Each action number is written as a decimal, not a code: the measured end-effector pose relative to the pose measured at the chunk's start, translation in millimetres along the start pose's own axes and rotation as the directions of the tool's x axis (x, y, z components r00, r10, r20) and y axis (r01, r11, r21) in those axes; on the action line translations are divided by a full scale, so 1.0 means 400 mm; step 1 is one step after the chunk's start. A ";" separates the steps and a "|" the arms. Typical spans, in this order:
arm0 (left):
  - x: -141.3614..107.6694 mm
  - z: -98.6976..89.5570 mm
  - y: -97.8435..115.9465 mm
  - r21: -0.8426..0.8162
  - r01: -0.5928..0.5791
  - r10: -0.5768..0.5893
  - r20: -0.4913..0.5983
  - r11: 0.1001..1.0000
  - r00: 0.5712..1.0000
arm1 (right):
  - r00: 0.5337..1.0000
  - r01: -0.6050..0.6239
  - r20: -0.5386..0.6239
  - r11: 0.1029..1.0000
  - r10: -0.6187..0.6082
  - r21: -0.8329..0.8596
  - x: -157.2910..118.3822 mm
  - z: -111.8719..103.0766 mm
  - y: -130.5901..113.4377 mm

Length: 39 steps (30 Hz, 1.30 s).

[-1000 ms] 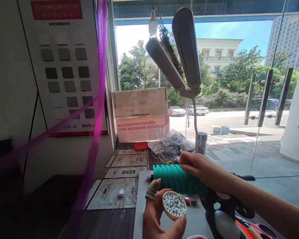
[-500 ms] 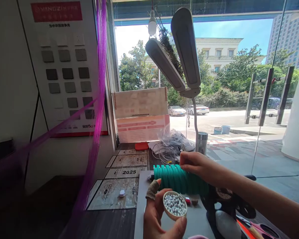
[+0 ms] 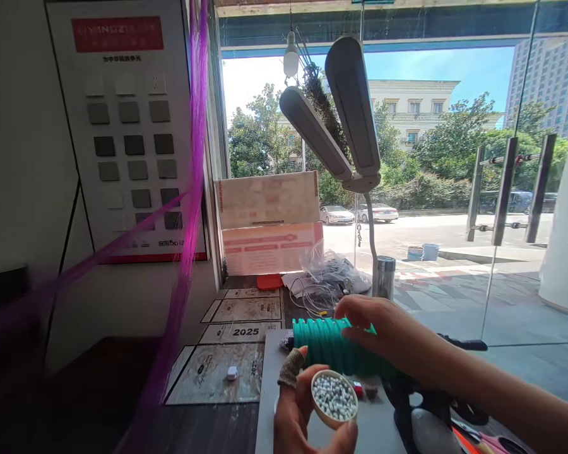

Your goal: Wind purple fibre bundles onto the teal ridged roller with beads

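My left hand [image 3: 296, 416] is closed around a small round tub [image 3: 334, 421], held tilted toward me, with a fingertip cover [image 3: 291, 367] on one finger. Many white-headed pins [image 3: 334, 396] fill the tub. Just beyond it lies a green ridged cylinder [image 3: 319, 345] on its side, with small pale dots along its top. My right hand [image 3: 372, 318] grips this cylinder from above, thumb on the near side and fingers over the far side. Those far fingertips are hidden. A dark stand [image 3: 400, 403] is at the cylinder's right end.
A two-headed lamp [image 3: 360, 183] rises behind the work, beside a metal canister [image 3: 384, 277] and bagged cables [image 3: 331, 277]. Purple strands [image 3: 182, 265] hang at left. Pink-handled scissors [image 3: 499, 444] lie at lower right. A white earbud-like case [image 3: 231, 373] rests on the mat.
My right hand has gone from a pinch at the cylinder's top to a wider hold over it. My left hand keeps the tub in nearly the same place. The view has tilted up slightly.
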<state>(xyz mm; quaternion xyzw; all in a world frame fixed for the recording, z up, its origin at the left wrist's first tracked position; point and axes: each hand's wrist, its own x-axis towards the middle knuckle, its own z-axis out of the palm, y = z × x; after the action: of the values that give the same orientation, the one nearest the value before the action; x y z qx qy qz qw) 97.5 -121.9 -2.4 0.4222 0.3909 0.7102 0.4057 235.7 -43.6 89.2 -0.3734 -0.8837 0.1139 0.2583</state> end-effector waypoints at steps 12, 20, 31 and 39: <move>-0.005 0.019 -0.014 0.091 -0.018 0.015 0.034 0.996 0.999 | 0.897 0.416 0.332 0.813 -0.292 -0.408 -0.026 0.068 -0.067; -0.003 0.017 -0.001 0.076 0.033 -0.034 0.008 0.997 0.999 | 0.943 0.288 0.231 0.936 -0.239 -0.205 -0.030 0.032 -0.052; -0.001 0.026 0.001 0.111 0.029 -0.030 0.007 0.993 1.000 | 0.930 0.328 0.252 0.911 -0.266 -0.249 -0.038 0.042 -0.057; -0.001 0.024 0.018 0.036 0.047 -0.047 -0.020 0.998 0.999 | 0.975 0.002 0.221 1.000 -0.006 0.022 0.000 -0.064 0.032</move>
<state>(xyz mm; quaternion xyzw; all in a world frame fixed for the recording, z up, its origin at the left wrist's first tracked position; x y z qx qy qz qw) 104.7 -122.9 6.9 0.4134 0.4176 0.6972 0.4106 257.1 -34.5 105.7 -0.3537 -0.9064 0.1640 0.1625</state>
